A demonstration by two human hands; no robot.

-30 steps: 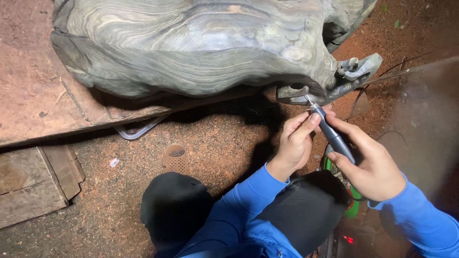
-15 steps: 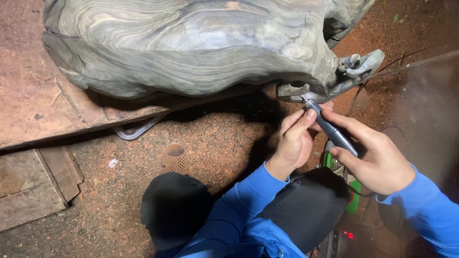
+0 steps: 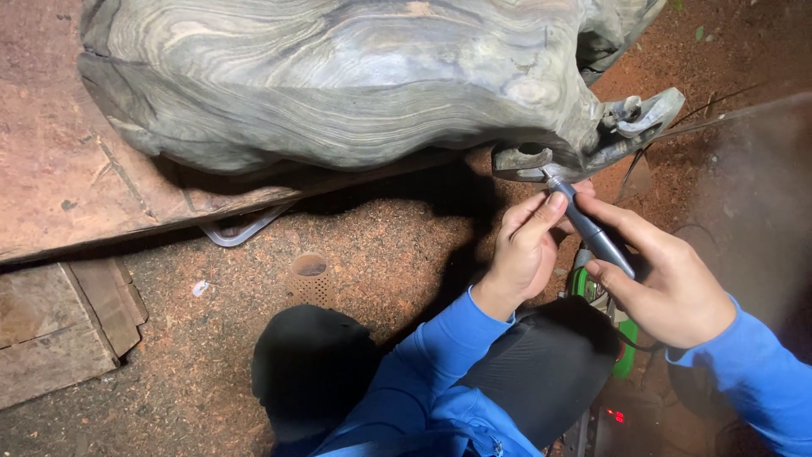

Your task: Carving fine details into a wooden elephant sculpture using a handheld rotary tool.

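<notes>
Carved wood block (image 3: 338, 85): large, grey, banded with wavy grain; lies on its side across a reddish board (image 3: 59, 169), overhanging toward the lap, so the low right-hand end sits within easy reach.
Carved detail (image 3: 592, 140): small openwork loops and hollows at the block's lower right end; faces down and outward, toward the tool.
Rotary handpiece (image 3: 592, 228): slim, grey, pen-shaped; angled up and left, bit end touching the underside of the carved detail near a small hole.
Right hand (image 3: 672, 288): fingers wrapped around the rear half of the handpiece in a pen-like hold, thumb along the top; seemingly gripped far back to leave the tip in sight.
Left hand (image 3: 524, 245): fingers curled, forefinger and thumb pinching the front of the handpiece just behind the bit; likely steadying the tip for fine work.
Sleeves: blue, both forearms; dark trousers at the knees, drawn up close under the block.
Green tool (image 3: 622, 338): partly hidden beneath the right wrist, beside the knee; kind cannot be told.
Red indicator (image 3: 615, 415): small glowing readout on a dark box at the bottom edge.
Ground (image 3: 372, 245): reddish earth strewn with sawdust; small round perforated cap (image 3: 310, 275) set into it.
Planks (image 3: 51, 330): weathered, lower left, near the board.
Metal bracket (image 3: 245, 228): bent, poking out from beneath the board.
Light: dim surroundings, bright on the block.
</notes>
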